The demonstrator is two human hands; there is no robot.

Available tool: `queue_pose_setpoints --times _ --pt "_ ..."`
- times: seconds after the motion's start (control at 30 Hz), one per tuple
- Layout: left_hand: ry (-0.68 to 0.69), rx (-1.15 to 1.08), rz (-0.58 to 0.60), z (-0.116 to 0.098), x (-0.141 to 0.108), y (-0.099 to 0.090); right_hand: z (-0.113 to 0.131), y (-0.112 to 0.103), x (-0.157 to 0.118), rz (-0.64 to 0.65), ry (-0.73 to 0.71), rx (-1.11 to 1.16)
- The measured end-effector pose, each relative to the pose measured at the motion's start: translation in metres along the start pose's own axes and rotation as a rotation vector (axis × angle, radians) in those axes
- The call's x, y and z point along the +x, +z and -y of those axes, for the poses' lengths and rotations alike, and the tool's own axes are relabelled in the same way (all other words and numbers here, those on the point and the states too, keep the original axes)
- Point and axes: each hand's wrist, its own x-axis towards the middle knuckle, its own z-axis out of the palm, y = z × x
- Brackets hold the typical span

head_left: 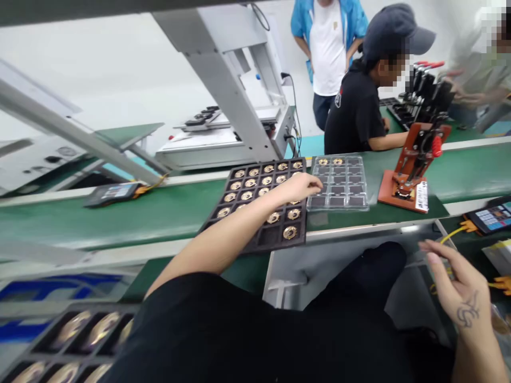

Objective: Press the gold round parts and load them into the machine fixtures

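Note:
My left hand (302,186) reaches over the right edge of a black compartment tray (272,234), beside a clear plastic tray (337,208). Its fingers are drawn together and point toward the clear tray; anything between them is hidden. Round gold-coloured parts (290,232) sit in most visible pockets of the black tray, part of which lies behind my forearm. Two similar gold parts (330,161) are in the top row of the clear tray. At the lower right, my right hand (459,282) hangs in front of the bench, fingers extended and apart, holding nothing.
An orange toggle-clamp fixture (407,170) stands right of the clear tray on the green bench (159,213). Handheld devices lie at the left (114,194) and right (493,217). Another gold-part tray (48,340) is at lower left. A co-worker (357,106) sits opposite; others are behind.

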Motion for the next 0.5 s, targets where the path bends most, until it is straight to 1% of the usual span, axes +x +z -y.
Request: queue_pose_setpoints --times 0.07,0.13,0.17,0.23,0.3,0.37,0.43,0.5 --pt "-0.03 0.015 -0.065 -0.006 0.055 0.001 -0.002 0.001 -0.009 0.024 0.025 0.0" --pt "-0.074 0.022 -0.111 -0.011 0.103 0.003 -0.005 0.0 -0.02 0.03 0.061 -0.006" --pt "-0.104 0.023 -0.123 -0.012 0.124 0.003 -0.007 -0.001 -0.025 0.029 0.087 -0.008" --pt "-0.172 0.019 -0.116 -0.014 0.155 0.005 -0.011 -0.003 -0.038 0.019 0.151 -0.018" --pt "-0.241 0.012 -0.091 -0.014 0.176 0.007 -0.017 -0.007 -0.053 0.006 0.212 -0.034" --pt "-0.298 -0.002 -0.065 -0.013 0.188 0.01 -0.021 -0.012 -0.066 -0.007 0.264 -0.048" --pt "-0.336 -0.025 -0.057 -0.013 0.194 0.012 -0.025 -0.018 -0.078 -0.017 0.318 -0.05" --pt "-0.337 -0.069 -0.068 -0.014 0.196 0.013 -0.027 -0.023 -0.085 -0.025 0.369 -0.043"
